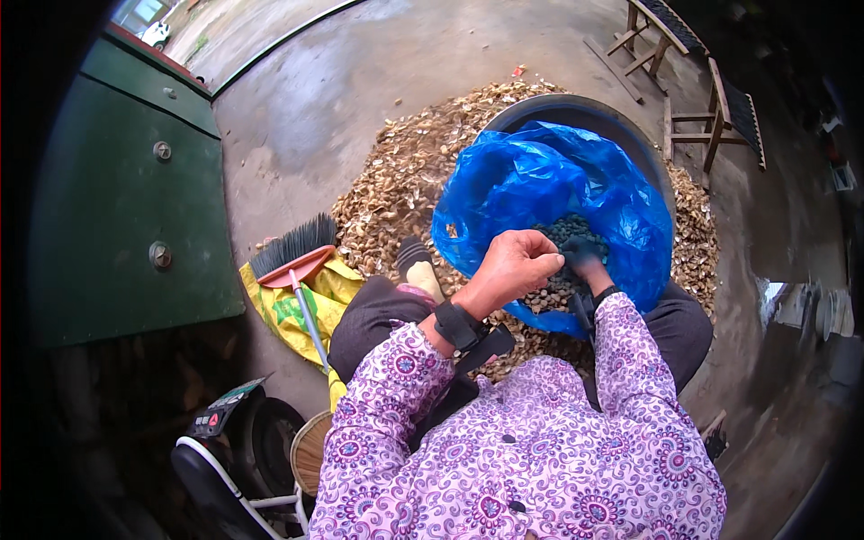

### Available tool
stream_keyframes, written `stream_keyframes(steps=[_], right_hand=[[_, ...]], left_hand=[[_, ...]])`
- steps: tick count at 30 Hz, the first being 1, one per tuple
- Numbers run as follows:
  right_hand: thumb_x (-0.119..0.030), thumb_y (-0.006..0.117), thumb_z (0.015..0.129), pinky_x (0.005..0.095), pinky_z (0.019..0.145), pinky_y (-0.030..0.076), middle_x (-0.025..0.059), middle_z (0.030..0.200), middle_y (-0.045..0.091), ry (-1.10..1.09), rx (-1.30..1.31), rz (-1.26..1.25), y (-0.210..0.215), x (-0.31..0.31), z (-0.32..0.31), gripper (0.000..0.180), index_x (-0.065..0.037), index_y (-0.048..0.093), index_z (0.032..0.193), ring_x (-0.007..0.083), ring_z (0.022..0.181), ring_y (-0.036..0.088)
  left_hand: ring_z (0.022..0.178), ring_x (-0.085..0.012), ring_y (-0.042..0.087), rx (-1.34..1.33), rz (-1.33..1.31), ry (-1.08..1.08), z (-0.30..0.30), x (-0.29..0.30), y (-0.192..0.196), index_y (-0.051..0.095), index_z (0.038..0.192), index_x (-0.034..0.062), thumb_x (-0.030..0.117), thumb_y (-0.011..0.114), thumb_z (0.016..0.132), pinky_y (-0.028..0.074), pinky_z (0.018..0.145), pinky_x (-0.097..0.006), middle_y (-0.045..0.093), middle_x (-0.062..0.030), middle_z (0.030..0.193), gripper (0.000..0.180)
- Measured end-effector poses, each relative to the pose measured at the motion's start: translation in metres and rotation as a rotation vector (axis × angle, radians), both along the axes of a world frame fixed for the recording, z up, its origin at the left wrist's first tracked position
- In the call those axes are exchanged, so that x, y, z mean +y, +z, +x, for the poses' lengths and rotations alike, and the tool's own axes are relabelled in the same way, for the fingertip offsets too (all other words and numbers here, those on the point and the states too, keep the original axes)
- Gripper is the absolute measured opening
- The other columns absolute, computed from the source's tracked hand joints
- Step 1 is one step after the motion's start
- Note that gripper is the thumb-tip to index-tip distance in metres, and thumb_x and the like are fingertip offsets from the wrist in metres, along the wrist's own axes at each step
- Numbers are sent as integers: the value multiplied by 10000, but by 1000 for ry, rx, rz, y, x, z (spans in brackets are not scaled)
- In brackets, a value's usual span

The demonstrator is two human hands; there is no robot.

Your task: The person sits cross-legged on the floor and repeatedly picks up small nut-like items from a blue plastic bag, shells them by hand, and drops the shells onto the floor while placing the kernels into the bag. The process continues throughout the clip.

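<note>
Blue thin plastic, crumpled and loose-mouthed: the bag (540, 171) rests in a wide grey basin (621, 126) between your knees, its folds spread up toward the far rim. Inside it, small rounded pieces (551, 295) look grey-brown near you and blue-green farther in.

Your left hand (515, 268) is raised over the bag's opening, thumb and fingertips drawn close together; whether anything sits between them cannot be told. Your right hand (588, 259) reaches down into the bag among the pieces; it appears dark and bluish, and its grip cannot be made out. Your hands are side by side, the left one partly overlapping the right in view; contact between them is unclear. You wear a black strap (459, 326) on the left wrist and a dark band (605, 295) on the right.

Broken brown shells (405, 171) are heaped on the concrete floor (297, 117) around the basin, thickest to its left. One of your feet (419, 267) is at the heap's edge. To your left, a broom (292, 267) with dark bristles lies over a yellow sack (337, 283), near a green metal panel (117, 198). Wooden stools (715, 126) stand beyond the basin, at upper right.
</note>
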State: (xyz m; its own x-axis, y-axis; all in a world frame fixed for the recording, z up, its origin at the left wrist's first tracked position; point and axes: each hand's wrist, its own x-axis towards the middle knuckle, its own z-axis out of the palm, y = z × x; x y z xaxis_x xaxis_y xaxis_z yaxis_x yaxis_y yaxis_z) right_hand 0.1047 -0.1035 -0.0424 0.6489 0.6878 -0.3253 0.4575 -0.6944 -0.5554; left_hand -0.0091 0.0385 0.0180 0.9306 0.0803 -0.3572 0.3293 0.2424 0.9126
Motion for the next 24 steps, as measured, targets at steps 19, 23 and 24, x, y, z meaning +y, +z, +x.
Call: stream_keyframes(steps=[19,23,24], right_hand=[[-194,558,746,364,791,452,151,988,615,-152,-145,-130,-75,-8,16,292,-65,607,1004,305,923,582],[-172,552,740,359,772,452,152,978,618,-72,-117,-108,-59,6,12,287,-66,609,1000,303,908,587],[-167,551,738,358,767,452,153,975,619,-56,-111,-103,-55,7,11,285,-67,610,999,303,905,589]], left_hand=[[618,-101,559,41,36,4,-5,10,3,601,906,-28,189,629,755,458,558,-223,598,-49,735,266],[614,-103,560,9,55,5,-6,10,3,599,903,-29,187,629,758,461,556,-225,597,-46,737,262],[611,-102,559,11,63,2,-7,9,4,599,903,-30,188,630,758,461,554,-225,596,-44,735,263]])
